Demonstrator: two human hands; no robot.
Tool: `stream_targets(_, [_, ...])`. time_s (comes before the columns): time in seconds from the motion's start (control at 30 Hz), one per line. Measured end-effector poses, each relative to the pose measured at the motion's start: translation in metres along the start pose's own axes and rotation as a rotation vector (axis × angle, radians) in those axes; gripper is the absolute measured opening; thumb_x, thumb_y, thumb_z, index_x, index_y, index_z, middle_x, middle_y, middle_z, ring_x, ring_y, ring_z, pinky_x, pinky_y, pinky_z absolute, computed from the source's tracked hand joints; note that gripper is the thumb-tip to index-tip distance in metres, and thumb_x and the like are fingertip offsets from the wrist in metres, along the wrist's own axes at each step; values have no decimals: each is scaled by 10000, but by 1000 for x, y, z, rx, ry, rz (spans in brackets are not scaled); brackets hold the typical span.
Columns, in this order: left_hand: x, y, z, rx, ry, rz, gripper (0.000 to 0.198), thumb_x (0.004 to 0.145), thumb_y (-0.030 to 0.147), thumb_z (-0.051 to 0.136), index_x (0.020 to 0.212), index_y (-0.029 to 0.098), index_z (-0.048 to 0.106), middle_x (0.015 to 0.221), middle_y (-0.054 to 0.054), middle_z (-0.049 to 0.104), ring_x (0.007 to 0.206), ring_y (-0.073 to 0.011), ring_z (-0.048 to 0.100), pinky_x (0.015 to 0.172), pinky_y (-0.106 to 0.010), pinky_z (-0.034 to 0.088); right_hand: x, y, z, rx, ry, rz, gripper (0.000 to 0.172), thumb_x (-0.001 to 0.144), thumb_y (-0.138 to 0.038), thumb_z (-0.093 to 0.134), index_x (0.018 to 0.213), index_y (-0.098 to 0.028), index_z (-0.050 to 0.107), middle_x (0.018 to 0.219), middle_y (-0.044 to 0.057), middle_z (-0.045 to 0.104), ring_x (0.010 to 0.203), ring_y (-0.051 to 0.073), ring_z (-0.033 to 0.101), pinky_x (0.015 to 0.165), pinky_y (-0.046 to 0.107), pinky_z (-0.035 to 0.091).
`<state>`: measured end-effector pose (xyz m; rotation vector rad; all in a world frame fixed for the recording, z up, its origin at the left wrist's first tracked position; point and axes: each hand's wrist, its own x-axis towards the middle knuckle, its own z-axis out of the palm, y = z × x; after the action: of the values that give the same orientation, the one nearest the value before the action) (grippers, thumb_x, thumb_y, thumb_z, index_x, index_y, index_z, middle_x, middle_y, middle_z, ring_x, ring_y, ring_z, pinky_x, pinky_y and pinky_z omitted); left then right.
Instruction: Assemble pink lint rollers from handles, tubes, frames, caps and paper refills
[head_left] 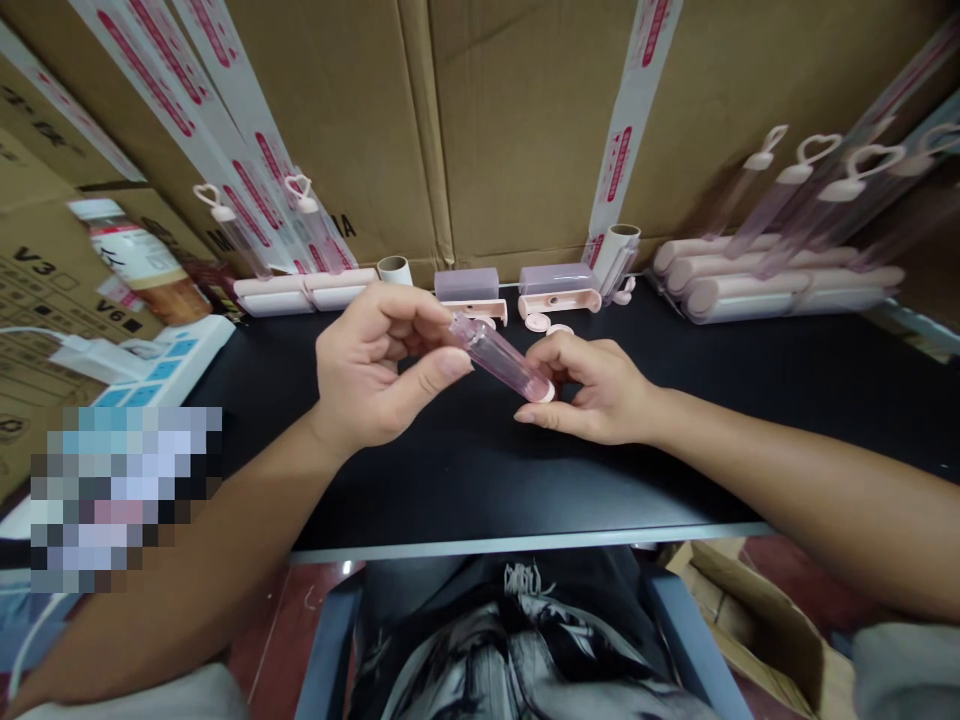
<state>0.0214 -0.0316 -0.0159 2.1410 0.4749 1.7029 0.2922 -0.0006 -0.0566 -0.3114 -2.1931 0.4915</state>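
Clear pink tube (504, 362) held aslant above the black bench (450, 500), its far-left end pinched by the left hand (375, 375), palm turned inward; its near-right white end pinched by the right hand (604, 392), fingers curled

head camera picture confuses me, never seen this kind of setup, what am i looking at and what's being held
There is no machine here: one camera on a person's head looks forward and down at their bare hands. The right hand holds the white-tipped end of a slanting, see-through pink plastic tube; the left hand is at its other end, though whether it grips is hard to tell. On the black tabletop lie an open pale pink plastic casing and other small parts. Stacked pale pink cylinders lie to the right. Brown cardboard boxes stand behind.
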Motion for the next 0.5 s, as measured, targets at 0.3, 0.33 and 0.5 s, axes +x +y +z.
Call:
stream_targets(0.3, [-5,1,-10,222,-6,-99,341,953,447,943,1040,218,706,900,-3,763,715,-132,749,657,-256,651,1,-5,-2,-37,-23,115,386,1022,-544,849,1065,-235,622,733,-43,655,554,100,554,533,239,426])
stream_targets(0.33, [-5,1,-10,222,-7,-112,346,955,461,938,1032,219,703,904,-8,757,718,-136,740,655,-265,649,1,-6,-3,-29,-26,136,392,1018,-553,849,1060,-237,622,730,-41,654,551,102,543,529,247,414])
stream_targets(0.5, [-5,-1,-9,218,6,-121,382,944,503,944,1006,221,694,896,-5,719,722,-139,714,656,-274,627,3,-7,-4,2,-9,171,388,1005,-538,859,1055,-240,615,693,-62,615,515,93,459,496,261,337])
